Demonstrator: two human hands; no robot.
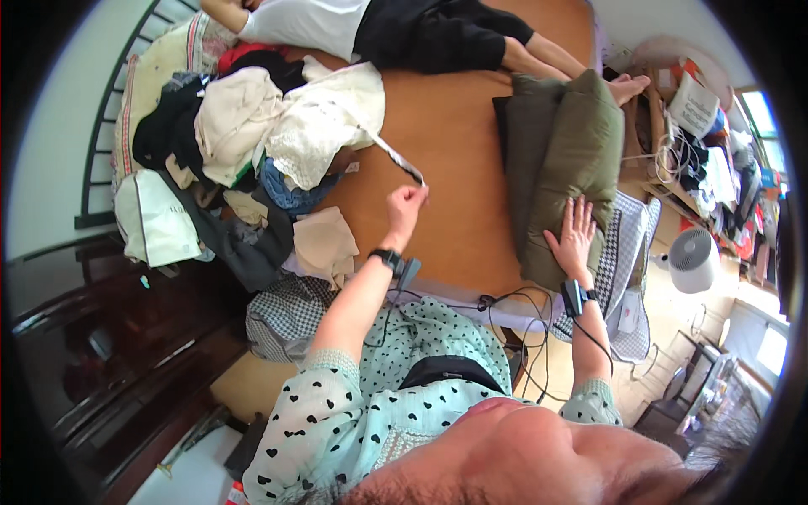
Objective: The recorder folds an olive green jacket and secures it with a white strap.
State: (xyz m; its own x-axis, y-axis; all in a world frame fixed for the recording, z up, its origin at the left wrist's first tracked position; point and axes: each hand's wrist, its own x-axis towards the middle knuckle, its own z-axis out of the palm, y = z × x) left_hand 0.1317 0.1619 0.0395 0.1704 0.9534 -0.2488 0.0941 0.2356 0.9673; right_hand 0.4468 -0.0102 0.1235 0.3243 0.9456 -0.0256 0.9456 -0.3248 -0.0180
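Note:
My left hand (406, 213) is closed over the bed, its fingers pinching the end of a thin black-and-white strap (396, 156). The strap runs back toward a white lacy garment (316, 126) on the clothes pile. On the right, my right hand (575, 229) lies flat, fingers spread, on a folded olive-green padded item (582, 151), perhaps a jacket or a cushion. A darker grey-green folded piece (532, 126) lies against its left side. Both wrists carry dark strapped devices.
A brown bed surface (438, 126) spreads ahead; a person in black shorts (429, 38) lies across its far end. Heaped clothes (236, 118) and a white bag (156, 220) are at left. Black cables (530, 324) hang by the near edge. A white fan (694, 259) stands right.

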